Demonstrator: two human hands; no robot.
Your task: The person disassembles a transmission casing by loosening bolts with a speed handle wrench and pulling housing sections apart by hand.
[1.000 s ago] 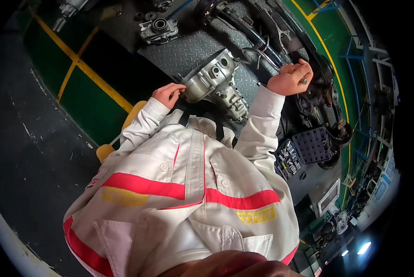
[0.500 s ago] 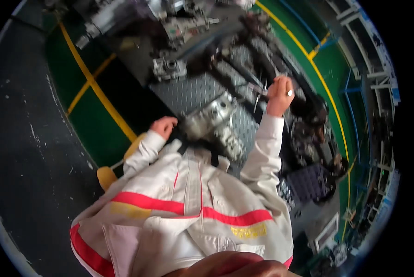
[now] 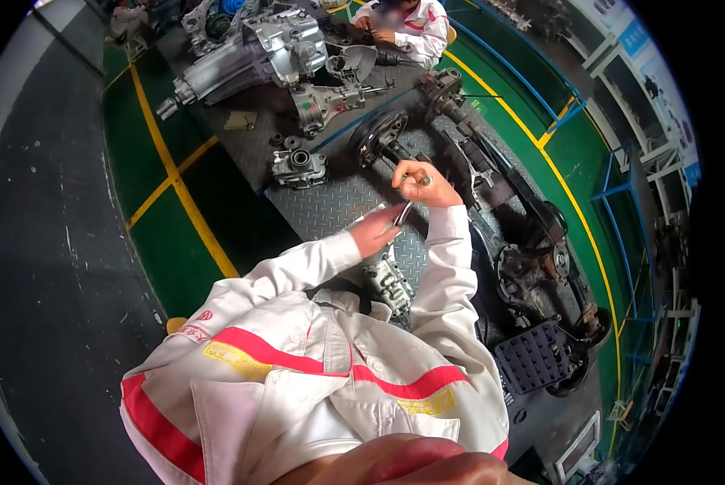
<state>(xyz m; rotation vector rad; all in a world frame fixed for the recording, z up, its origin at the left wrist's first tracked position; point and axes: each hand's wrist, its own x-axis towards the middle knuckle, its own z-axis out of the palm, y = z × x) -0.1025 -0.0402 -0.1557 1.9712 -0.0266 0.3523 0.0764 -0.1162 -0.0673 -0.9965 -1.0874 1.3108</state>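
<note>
My right hand [image 3: 428,186] is closed around a slim shiny metal hand tool [image 3: 406,212] that slants down toward my left hand. A dark round end shows at its fist. My left hand [image 3: 372,234] is slightly blurred, its fingertips pinched at the tool's lower end. Both hands are above a silver cast-metal housing [image 3: 390,284], whose upper part is mostly hidden behind my left hand and sleeve. The housing lies close to my body on the grey tread-plate tabletop [image 3: 314,212].
A smaller metal casing [image 3: 299,168] and a large silver gearbox [image 3: 277,52] lie farther left. On the right stretch a dark axle assembly [image 3: 532,267], a silver three-armed piece [image 3: 480,175] and a purplish ribbed tray [image 3: 532,360]. Another person [image 3: 407,28] sits at the far end.
My right hand has come left from beside the axle parts, now with the metal tool. The left hand has moved right from the table's edge to meet it. The view has steadied.
</note>
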